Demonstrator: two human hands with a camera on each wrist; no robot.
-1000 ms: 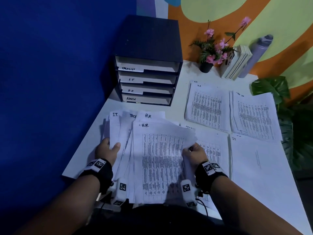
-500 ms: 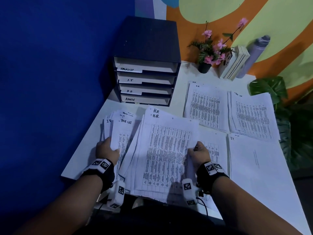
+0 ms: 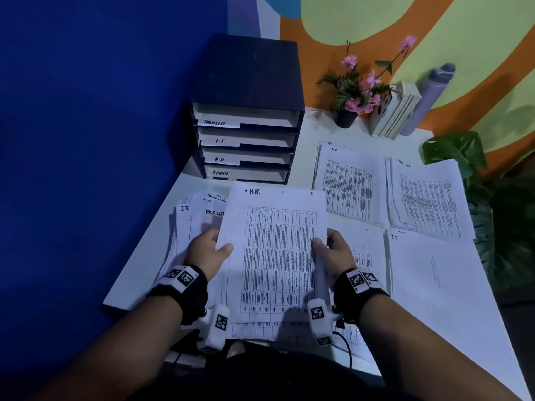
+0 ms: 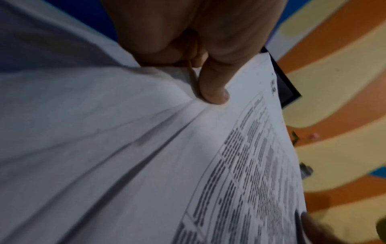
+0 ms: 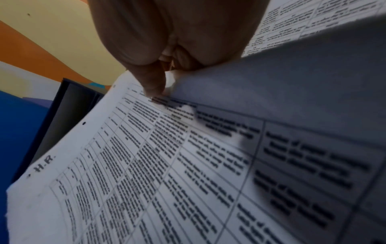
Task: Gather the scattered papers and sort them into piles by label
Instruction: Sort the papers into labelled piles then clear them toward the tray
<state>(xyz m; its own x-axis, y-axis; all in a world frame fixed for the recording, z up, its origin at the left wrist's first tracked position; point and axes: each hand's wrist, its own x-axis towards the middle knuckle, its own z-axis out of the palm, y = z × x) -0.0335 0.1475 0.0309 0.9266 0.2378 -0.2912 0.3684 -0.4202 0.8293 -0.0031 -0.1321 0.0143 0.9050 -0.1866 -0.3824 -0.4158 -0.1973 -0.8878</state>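
Note:
A squared bundle of printed sheets marked H.R. (image 3: 275, 256) is held above the desk's near left. My left hand (image 3: 215, 246) pinches its left edge, thumb on top (image 4: 213, 92). My right hand (image 3: 325, 244) pinches its right edge, thumb on the table print (image 5: 153, 85). Under and left of the bundle lies a loose fan of papers (image 3: 197, 215) labelled I.T. and Task List. Sorted piles lie further right: an H.R. pile (image 3: 350, 183), a Task List pile (image 3: 428, 198), an I.T. pile (image 3: 434, 273), and another pile (image 3: 364, 256) partly hidden by my right hand.
A dark four-drawer organiser (image 3: 246, 117) labelled Tasklist, I.T, H.R, Admin stands at the back left. A flower pot (image 3: 347, 117), books (image 3: 396, 111) and a grey bottle (image 3: 428, 96) line the back wall. A leafy plant (image 3: 457, 151) overhangs the desk's right edge.
The H.R. sheets, earlier skewed over the fan with only my right hand on them, are now squared up and lifted. My left hand has left the fan and taken the bundle's left edge.

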